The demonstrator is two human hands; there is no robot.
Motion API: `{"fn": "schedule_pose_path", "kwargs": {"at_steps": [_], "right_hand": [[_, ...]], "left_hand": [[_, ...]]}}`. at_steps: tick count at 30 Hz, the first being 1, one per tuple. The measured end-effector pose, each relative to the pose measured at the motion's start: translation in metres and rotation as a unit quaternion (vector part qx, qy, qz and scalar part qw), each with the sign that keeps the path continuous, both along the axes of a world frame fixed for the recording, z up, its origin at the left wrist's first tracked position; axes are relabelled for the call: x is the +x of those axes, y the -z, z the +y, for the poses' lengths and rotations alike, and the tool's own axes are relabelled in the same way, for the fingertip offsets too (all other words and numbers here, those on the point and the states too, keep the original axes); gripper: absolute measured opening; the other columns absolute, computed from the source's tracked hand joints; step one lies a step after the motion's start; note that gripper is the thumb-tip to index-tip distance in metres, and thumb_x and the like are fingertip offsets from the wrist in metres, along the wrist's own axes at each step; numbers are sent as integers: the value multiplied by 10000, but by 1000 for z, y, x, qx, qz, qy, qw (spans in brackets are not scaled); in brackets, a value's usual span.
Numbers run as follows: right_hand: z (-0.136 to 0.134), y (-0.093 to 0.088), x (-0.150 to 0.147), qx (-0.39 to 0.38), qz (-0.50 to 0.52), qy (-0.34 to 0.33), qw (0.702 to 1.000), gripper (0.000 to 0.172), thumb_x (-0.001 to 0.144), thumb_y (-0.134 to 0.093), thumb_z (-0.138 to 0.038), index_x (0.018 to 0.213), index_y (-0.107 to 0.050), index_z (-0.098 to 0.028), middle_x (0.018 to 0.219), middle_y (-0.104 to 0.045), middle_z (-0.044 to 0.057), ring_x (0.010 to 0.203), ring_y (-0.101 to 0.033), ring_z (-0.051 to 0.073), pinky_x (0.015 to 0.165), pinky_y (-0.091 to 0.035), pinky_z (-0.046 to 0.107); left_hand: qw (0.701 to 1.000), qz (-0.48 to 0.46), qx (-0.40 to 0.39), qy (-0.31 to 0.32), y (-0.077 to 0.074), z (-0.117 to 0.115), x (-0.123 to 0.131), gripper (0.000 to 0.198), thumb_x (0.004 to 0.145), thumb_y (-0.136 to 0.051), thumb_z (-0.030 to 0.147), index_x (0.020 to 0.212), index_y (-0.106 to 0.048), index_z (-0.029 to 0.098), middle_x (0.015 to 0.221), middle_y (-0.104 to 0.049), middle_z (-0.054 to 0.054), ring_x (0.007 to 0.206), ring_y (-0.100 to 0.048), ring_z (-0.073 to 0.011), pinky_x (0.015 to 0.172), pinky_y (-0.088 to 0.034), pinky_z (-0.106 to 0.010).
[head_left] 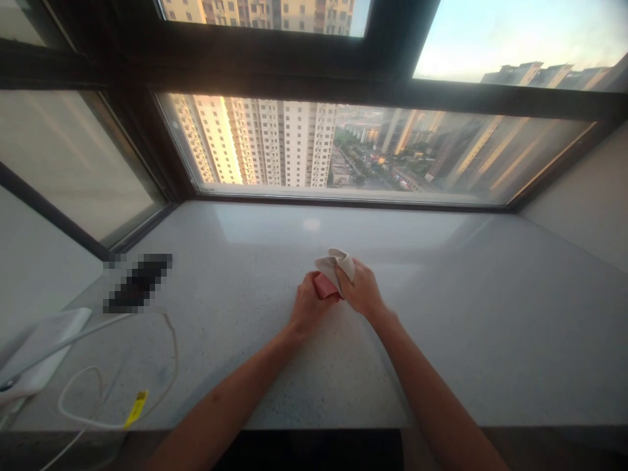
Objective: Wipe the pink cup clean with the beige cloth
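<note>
Near the middle of the pale windowsill counter (441,314), both hands meet around two small items. My left hand (310,304) is wrapped round a pink object (326,286), which shows only in part, so its kind is unclear. My right hand (364,286) grips a whitish cloth (330,267), bunched and folded at its top. The cloth lies against the upper right side of the pink object. Some fingertips of both hands are hidden behind the items.
At the left are a pixelated dark object (140,282), a white device (53,340) and a looped white cable (73,413) with a yellow tag (136,409). Dark window frames (294,82) border the counter's far edge. A white wall (583,176) stands at right.
</note>
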State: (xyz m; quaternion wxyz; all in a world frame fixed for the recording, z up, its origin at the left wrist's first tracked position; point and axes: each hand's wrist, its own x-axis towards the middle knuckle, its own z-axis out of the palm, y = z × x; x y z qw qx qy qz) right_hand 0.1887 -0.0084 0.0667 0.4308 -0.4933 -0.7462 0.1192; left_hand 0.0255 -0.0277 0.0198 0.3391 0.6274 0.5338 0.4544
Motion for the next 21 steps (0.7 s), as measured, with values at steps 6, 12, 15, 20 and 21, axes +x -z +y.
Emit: {"fn": "schedule_pose_path", "kwargs": {"at_steps": [6,12,15,20,21], "right_hand": [[-12,-10,-24,52,-150,-19,987,308,1076,-454,-313,1128,-730,-185,1023,-764,141,981,-673,293,916,-518,421],[-9,-1,-30,-11,8,-11,1000,380,1081,-472,-457,1017,-754,-211,981,-765,123,919,-666,276,879,-510,404],[-1,21,-22,-134,250,27,959,467,1037,-517,-594,1071,-790,-216,946,-786,77,894,-701,262,833,-537,372],[4,54,-15,-223,425,101,872,502,879,-688,-686,949,-775,-196,836,-772,37,787,-683,232,746,-552,337],[4,54,-15,-227,421,116,871,516,871,-693,-697,933,-774,-191,829,-770,43,782,-683,235,737,-551,338]], "left_hand": [[999,-32,24,-28,-4,-6,-5,433,760,-855,256,1057,-541,229,910,-717,8,796,-644,-187,721,-463,-282],[999,-41,14,-8,-2,-4,-7,288,828,-687,161,1070,-553,239,918,-729,-6,785,-653,-195,697,-471,-297],[999,-29,39,-21,-2,-3,-4,308,822,-663,159,1112,-596,237,1003,-733,-30,853,-668,-210,766,-497,-316],[997,-49,44,-32,-1,-1,-3,314,818,-638,130,1116,-611,223,996,-727,-29,870,-671,-188,798,-506,-288],[997,-55,41,-34,-1,-1,-3,309,822,-624,120,1114,-616,221,1003,-728,-32,885,-675,-186,811,-512,-285]]}}
